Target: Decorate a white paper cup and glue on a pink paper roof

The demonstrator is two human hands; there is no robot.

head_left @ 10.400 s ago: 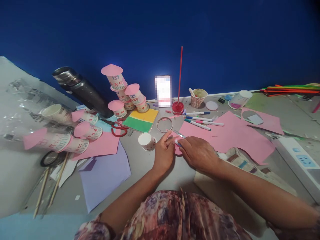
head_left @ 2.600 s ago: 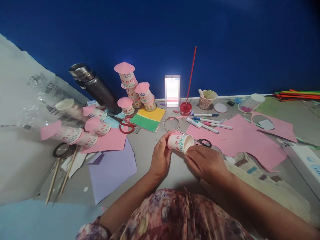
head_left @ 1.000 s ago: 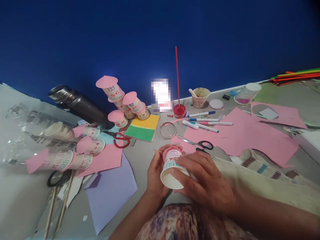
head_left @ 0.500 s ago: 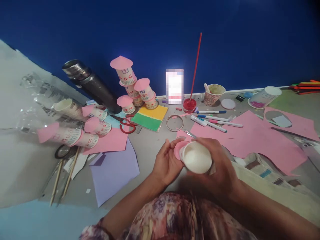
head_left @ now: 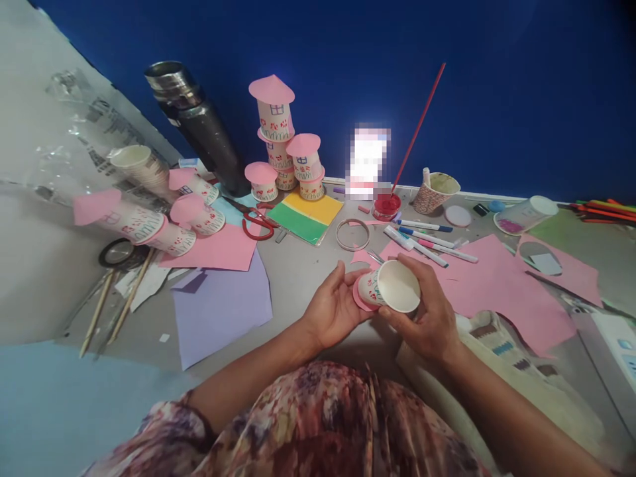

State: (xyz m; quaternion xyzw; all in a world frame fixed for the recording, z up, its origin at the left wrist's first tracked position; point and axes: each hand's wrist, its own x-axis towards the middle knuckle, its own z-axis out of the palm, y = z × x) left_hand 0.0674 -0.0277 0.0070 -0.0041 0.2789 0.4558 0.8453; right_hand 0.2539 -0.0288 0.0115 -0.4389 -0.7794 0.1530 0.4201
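Note:
A small white paper cup (head_left: 368, 289) with red and green drawn marks lies tilted between my hands, its open mouth facing me and to the right. A pink paper disc (head_left: 358, 298) shows at its far left end. My right hand (head_left: 430, 311) is closed round the cup near the rim, thumb below and fingers over the top. My left hand (head_left: 330, 308) cradles the disc end, palm up, its thumb raised and some fingers hidden behind the cup. Just beyond lies pink paper (head_left: 489, 275), with the tips of a metal tool (head_left: 375, 256) showing.
Decorated cup towers (head_left: 275, 122) with pink cone roofs stand behind, beside a dark flask (head_left: 203, 126). Red-handled scissors (head_left: 258, 225), a tape ring (head_left: 352, 234), markers (head_left: 422, 232), and a red paint pot (head_left: 386, 207) with a stick lie beyond my hands. Purple paper (head_left: 223, 318) lies left.
The cup has turned, so more of its decorated side now shows. The right hand has shifted slightly up and left with it. The camera view has also moved a little.

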